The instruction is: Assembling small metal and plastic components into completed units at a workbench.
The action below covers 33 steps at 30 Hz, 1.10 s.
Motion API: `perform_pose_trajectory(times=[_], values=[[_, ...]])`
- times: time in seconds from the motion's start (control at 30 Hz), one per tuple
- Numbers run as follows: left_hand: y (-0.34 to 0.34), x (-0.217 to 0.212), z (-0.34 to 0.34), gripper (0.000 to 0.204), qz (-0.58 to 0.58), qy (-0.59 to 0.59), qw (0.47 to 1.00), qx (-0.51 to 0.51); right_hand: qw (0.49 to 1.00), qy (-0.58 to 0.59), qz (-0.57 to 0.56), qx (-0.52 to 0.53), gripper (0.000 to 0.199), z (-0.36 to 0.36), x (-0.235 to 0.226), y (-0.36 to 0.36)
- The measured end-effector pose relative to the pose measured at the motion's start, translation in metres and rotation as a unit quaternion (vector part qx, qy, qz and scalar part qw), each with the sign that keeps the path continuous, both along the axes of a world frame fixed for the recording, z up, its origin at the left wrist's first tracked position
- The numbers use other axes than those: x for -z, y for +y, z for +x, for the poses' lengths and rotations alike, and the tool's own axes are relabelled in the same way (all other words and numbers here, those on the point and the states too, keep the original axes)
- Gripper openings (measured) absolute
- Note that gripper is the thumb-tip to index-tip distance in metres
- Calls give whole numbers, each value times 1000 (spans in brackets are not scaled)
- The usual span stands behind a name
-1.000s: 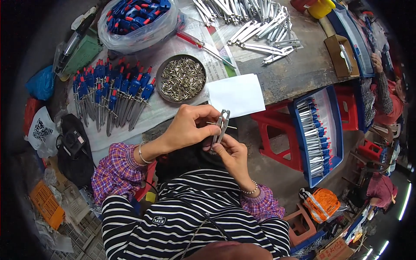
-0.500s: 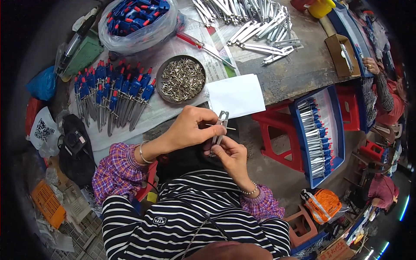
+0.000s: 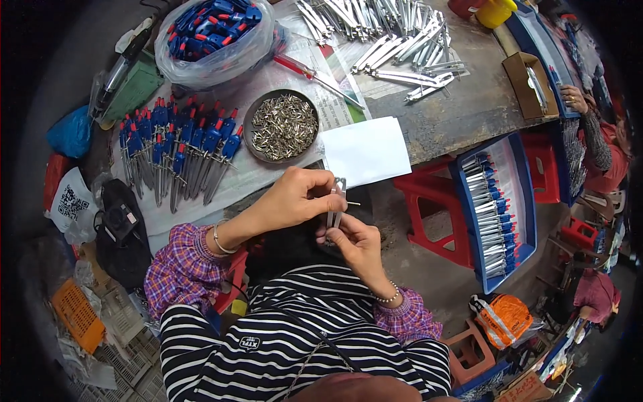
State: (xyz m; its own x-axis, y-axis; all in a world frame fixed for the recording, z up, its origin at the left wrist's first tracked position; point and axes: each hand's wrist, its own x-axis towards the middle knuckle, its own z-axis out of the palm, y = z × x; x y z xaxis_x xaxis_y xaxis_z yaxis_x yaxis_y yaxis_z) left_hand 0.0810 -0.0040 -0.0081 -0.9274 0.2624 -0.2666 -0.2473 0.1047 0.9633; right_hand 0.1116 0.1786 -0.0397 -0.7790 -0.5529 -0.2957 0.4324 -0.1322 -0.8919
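Note:
In front of my chest, both hands work on one slim silver two-legged metal piece (image 3: 334,219), held upright. My left hand (image 3: 284,201) is closed in a pinch near its upper end, thumb and forefinger together on a thin metal rod (image 3: 353,204). The rod sticks out crosswise to the right of the piece. Lower down, my right hand (image 3: 360,246) grips the same piece between thumb and fingers. My fingertips hide part of the piece. Beyond my hands stands a round dish (image 3: 248,125) of small metal pins, beside a folded white paper (image 3: 367,151).
Blue-and-red-topped metal tools (image 3: 179,151) lie bunched left of the dish. Behind them is a plastic bag (image 3: 201,72) of blue parts. A red-handled screwdriver (image 3: 301,69) and silver metal pieces (image 3: 402,50) lie farther back. At right are a blue tray (image 3: 529,228), red stool (image 3: 437,213) and another person's hand (image 3: 573,98).
The thin rod no longer shows left of the metal piece and sticks out less on the right. Both hands keep their grip; the whole view has shifted slightly.

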Motion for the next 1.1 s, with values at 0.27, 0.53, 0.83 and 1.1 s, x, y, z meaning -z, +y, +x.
perform_pose_trajectory(times=[0.27, 0.53, 0.83, 1.1], values=[[-3, -12, -3, 18, -48, 32, 998, 5, 1000, 0, -11, -6, 20, -1, -1, -1], [0, -15, -7, 14, -93, 49, 993, 61, 999, 17, 23, -14, 20, -3, -4, 6], [24, -25, -15, 11, -162, 145, 972, 92, 999, 41, -17, 29, 17, -15, 3, 19], [-5, -33, -108, 31, -432, 373, 818, 73, 954, 169, 221, 111, 11, -66, -5, 86]])
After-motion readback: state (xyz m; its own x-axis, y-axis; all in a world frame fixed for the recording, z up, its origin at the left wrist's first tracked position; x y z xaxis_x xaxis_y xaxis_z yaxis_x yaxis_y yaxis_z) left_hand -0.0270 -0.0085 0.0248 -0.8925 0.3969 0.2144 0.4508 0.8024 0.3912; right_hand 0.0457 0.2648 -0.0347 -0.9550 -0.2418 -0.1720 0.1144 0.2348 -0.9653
